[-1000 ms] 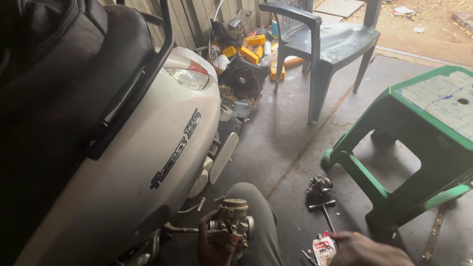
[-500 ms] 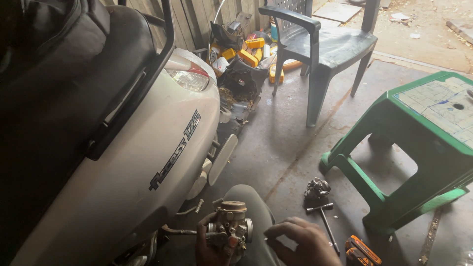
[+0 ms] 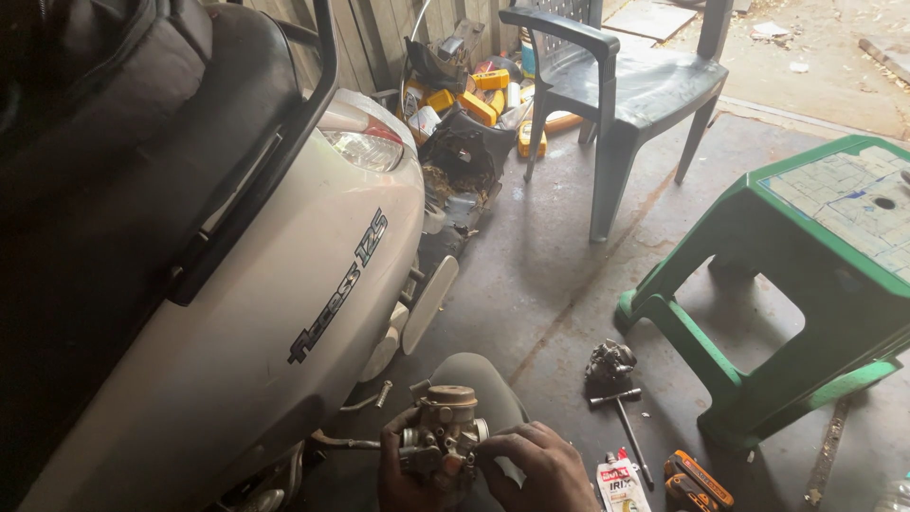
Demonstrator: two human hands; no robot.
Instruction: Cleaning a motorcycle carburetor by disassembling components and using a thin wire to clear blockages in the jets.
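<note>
A metal carburetor [image 3: 444, 436] sits over my knee [image 3: 474, 374] at the bottom of the view. My left hand [image 3: 398, 469] grips it from the left and below. My right hand [image 3: 536, 466] rests against its right side, fingers curled onto the body. A grey scooter [image 3: 237, 313] with a black seat fills the left side, right beside the carburetor.
On the concrete floor lie a dark metal part [image 3: 609, 360], a T-handle wrench [image 3: 626, 427], a small tube pack [image 3: 621, 484] and an orange-black tool [image 3: 697, 479]. A green plastic stool [image 3: 806, 284] stands right, a grey plastic chair [image 3: 626, 95] behind, and a pile of yellow boxes [image 3: 469, 100] by the wall.
My right hand has come from the floor at the lower right up and left onto the carburetor. The view has shifted slightly. My left hand keeps its hold.
</note>
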